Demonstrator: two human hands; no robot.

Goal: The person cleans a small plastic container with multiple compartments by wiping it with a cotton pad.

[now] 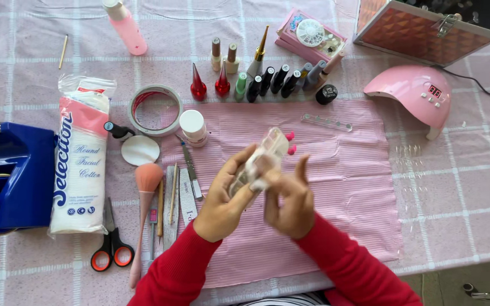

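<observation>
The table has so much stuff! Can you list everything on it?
Clear plastic strip with pink nail tips: one, held in both hands.
Nail polish bottles: about a dozen, red, green, black, beige, top row.
Pink dome nail lamp: one, right.
Bag of white cotton pads: one, left.
Orange-handled scissors: one, bottom left.
Peach fluffy brush: one, beside the files.
Blue tape dispenser: one, far left.
Pink striped mat: one, centre.
Left hand, right hand: red sleeves.

Bench (472,226) covered by a pale pink checked cloth, evenly lit. Grey floor (455,283) visible at lower right, beyond the bench edge.
</observation>
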